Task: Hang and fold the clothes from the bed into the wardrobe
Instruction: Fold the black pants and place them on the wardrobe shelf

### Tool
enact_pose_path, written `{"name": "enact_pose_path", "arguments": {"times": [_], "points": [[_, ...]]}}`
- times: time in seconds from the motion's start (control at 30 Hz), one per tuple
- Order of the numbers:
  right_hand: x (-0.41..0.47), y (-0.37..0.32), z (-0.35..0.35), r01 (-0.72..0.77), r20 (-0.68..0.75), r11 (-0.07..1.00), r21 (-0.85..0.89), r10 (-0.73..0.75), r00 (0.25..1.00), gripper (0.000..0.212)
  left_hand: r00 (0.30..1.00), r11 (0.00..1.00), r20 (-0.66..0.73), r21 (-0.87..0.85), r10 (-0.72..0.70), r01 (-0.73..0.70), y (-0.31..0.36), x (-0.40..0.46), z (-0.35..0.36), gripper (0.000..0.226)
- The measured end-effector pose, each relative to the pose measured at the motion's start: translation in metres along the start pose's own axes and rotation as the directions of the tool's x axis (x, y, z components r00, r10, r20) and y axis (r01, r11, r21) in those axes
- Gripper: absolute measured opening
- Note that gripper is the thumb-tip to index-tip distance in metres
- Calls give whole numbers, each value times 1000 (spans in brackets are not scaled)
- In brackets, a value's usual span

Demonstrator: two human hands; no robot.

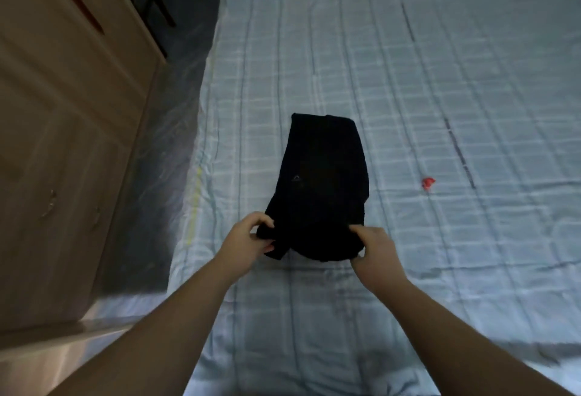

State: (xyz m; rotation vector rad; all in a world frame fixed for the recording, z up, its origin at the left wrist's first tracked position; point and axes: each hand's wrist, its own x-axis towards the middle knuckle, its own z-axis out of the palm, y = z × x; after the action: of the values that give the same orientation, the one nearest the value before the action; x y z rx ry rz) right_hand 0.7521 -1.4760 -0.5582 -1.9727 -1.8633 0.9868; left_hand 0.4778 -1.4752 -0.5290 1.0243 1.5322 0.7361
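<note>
Both bare forearms stretched forward; left hand (248, 235) and right hand (375, 249) each curled, pinching black garment (327, 182) near edge.

Red scrap (428, 182) on bed too small to identify

Bed (408, 81) w/ pale blue checked cover, two things lying on it.
Cover is light blue w/ a white grid and a few thin dark lines running lengthwise, lightly wrinkled, esp. near the front edge. A folded black garment (327, 175) lies flat on the near-centre of the cover, long side running away from the camera, near end bunched and lifted a bit off the cover. A small red scrap (428, 182) sits to the right of it, well apart; too small to say what it is.
</note>
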Motion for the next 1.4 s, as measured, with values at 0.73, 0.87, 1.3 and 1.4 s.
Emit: {"name": "enact_pose_path", "arguments": {"times": [0.73,0.87,1.3,1.4], "points": [[197,-168,-269,200,-148,854,481,-146,978,26,963,944,-133,-207,234,-258,324,139,-37,27],[256,-174,-295,201,-140,795,573,-147,979,30,949,934,-172,-197,265,-297,362,187,-36,26],[372,-205,-342,291,-319,761,580,-116,941,31,894,877,-232,-211,383,-431,437,307,-28,31],[393,-214,-353,305,-341,775,554,-123,932,31,881,868,-221,-191,417,-459,453,333,-33,31]]}}
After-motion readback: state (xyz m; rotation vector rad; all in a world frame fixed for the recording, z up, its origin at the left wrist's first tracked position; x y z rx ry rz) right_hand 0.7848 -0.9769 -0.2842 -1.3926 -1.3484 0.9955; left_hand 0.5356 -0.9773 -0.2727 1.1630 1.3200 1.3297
